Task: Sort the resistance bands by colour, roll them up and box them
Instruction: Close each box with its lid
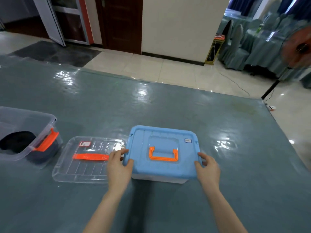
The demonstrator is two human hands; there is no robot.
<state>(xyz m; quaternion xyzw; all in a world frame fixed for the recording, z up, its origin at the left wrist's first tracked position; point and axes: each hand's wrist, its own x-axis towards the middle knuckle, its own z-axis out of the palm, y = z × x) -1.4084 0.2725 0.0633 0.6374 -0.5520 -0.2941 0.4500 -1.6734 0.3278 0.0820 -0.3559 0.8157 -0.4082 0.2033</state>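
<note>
The person stands at a table [168, 105] under a glossy grey cover, with both hands on a blue lid [162, 150] that sits on a pale box [159, 179]. The left hand [118, 165] grips the lid's left edge, thumb on top and fingers curled round the rim; the right hand [207, 167] grips the right edge in much the same way. Holding it at 2 opposite sides makes sense for pressing the lid down evenly or for lifting it off level, and I cannot say which is meant. The orange handle [163, 154] lies flat in its recess, untouched, so the box is not being carried.

To the left lies a clear lid [80, 163], flat on the table with its own orange handle, set just beside the blue one, probably so it stays within reach. Further left is the clear tub [21, 132] it likely belongs to, open, with an orange latch [47, 140] on its near side. Inside is a dark roll [16, 141], which looks like rolled black bands, though the tub wall blurs it. That would be 1 colour already boxed. No loose bands show on the table, and the blue lid hides whatever the pale box holds.

Across the floor stands a fan [299, 47].
</note>
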